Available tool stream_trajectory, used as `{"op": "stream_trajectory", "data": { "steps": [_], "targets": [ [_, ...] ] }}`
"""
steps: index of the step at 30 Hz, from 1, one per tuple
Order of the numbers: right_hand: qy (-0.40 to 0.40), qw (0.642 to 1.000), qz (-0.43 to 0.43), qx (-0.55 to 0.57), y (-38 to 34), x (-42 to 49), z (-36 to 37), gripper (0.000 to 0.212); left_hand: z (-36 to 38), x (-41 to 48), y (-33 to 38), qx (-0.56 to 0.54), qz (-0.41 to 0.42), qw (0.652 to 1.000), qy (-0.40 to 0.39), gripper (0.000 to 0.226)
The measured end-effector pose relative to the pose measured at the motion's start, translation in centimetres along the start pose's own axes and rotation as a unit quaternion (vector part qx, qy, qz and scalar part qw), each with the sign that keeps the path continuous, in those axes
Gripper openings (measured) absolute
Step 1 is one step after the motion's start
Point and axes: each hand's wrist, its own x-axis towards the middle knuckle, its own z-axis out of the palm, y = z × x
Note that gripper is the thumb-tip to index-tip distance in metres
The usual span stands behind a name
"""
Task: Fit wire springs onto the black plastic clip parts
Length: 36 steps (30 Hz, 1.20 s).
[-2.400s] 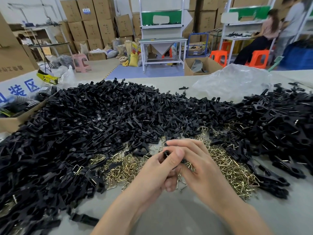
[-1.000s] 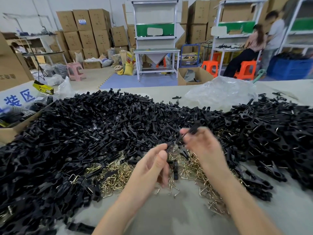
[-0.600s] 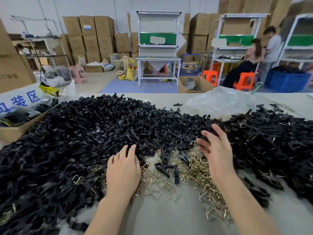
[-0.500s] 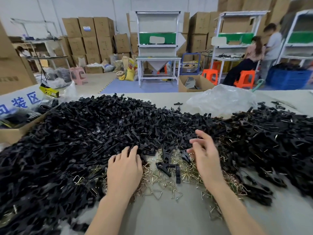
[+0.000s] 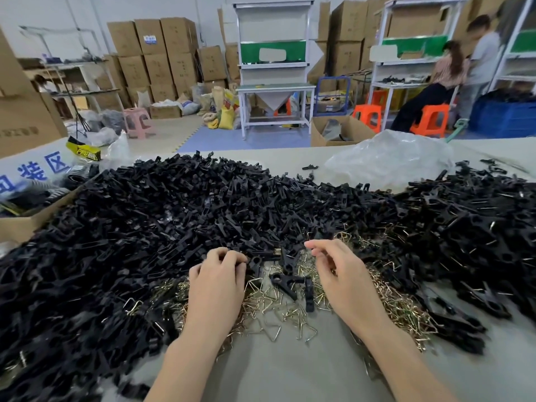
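Matt black plastic clips (image 5: 203, 213) lie heaped across a smooth, matt grey-beige table (image 5: 290, 372). Scattered among them are thin metal wire springs (image 5: 269, 303) with a shiny brass-yellow finish. A clear, crinkled plastic bag (image 5: 388, 161) catches the light with a soft gloss. Plain brown cardboard makes up the box (image 5: 17, 227) at the table's left edge and the cartons (image 5: 150, 39) beyond, near glossy orange plastic stools (image 5: 429, 117).

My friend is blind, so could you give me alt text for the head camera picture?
A left hand and right hand, fingers curled, sit at the near edge of a heap of black clips, over wire springs on a grey table; whether either grips anything is unclear. Cardboard boxes stand behind.
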Motion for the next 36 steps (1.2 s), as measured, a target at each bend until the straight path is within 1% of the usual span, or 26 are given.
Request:
{"op": "stream_trajectory", "data": {
  "steps": [4,10,13,15,18,20,21,22,23,24,26,27,28,29,30,33,34,36],
  "targets": [
    [-0.003,1.0,-0.005,0.0,0.1,0.1,0.1,0.031,0.0,0.0,0.1,-0.007,0.003,1.0,-0.02,0.018],
    [-0.007,1.0,-0.013,-0.001,-0.1,-0.1,-0.1,0.032,-0.1,-0.1,0.5,0.028,-0.009,0.999,-0.035,0.02],
    [-0.006,0.999,-0.031,-0.022,-0.2,-0.1,-0.2,0.032,-0.2,-0.2,0.6,0.024,0.005,0.999,-0.043,0.023],
    [-0.004,0.999,-0.044,-0.031,-0.4,-0.1,-0.2,0.032,-0.3,-0.4,0.7,0.024,0.027,0.999,-0.025,0.023],
    [0.006,0.996,-0.075,-0.046,-1.0,-0.2,-0.4,0.032,-0.7,-0.7,1.3,-0.032,0.051,0.998,0.021,0.019],
    [0.012,0.996,-0.085,-0.031,-1.5,-0.3,-0.7,0.032,-1.3,-0.9,2.1,-0.131,0.045,0.99,0.037,0.016],
    [0.006,0.997,-0.072,0.004,-1.7,-0.4,-0.7,0.033,-1.6,-1.0,2.7,-0.211,0.031,0.977,0.028,0.014],
    [-0.013,0.998,-0.04,0.056,-2.1,-0.6,-0.6,0.035,-1.9,-1.3,3.3,-0.303,0.017,0.953,0.001,0.014],
    [-0.046,0.992,0.002,0.12,-2.5,-0.7,-0.5,0.038,-2.2,-1.6,4.0,-0.387,0.009,0.921,-0.04,0.015],
    [-0.085,0.978,0.04,0.185,-2.8,-0.7,-0.4,0.038,-2.5,-2.0,4.7,-0.454,0.003,0.887,-0.087,0.017],
    [-0.139,0.948,0.077,0.277,-3.2,-0.9,-0.1,0.034,-2.9,-2.6,5.5,-0.547,-0.021,0.821,-0.161,0.015],
    [-0.145,0.937,0.082,0.307,-3.4,-1.0,0.0,0.032,-2.9,-2.7,5.7,-0.58,-0.033,0.794,-0.177,0.015],
    [-0.14,0.93,0.087,0.329,-3.6,-1.1,-0.1,0.031,-3.0,-2.8,5.8,-0.601,-0.039,0.777,-0.18,0.017],
    [-0.129,0.925,0.093,0.344,-3.7,-1.1,-0.1,0.03,-3.0,-2.8,5.9,-0.606,-0.041,0.775,-0.174,0.017],
    [-0.115,0.923,0.101,0.354,-3.7,-1.1,-0.2,0.03,-3.0,-2.8,5.9,-0.602,-0.042,0.781,-0.162,0.017],
    [-0.076,0.911,0.125,0.385,-3.5,-0.9,-0.4,0.029,-2.6,-2.9,5.8,-0.556,-0.073,0.821,-0.109,0.02],
    [-0.066,0.903,0.136,0.402,-3.4,-0.8,-0.5,0.028,-2.5,-2.9,5.8,-0.541,-0.085,0.831,-0.092,0.019],
    [-0.047,0.874,0.165,0.454,-3.4,-0.5,-0.9,0.027,-2.2,-2.8,5.5,-0.52,-0.092,0.846,-0.069,0.018]
  ]
}}
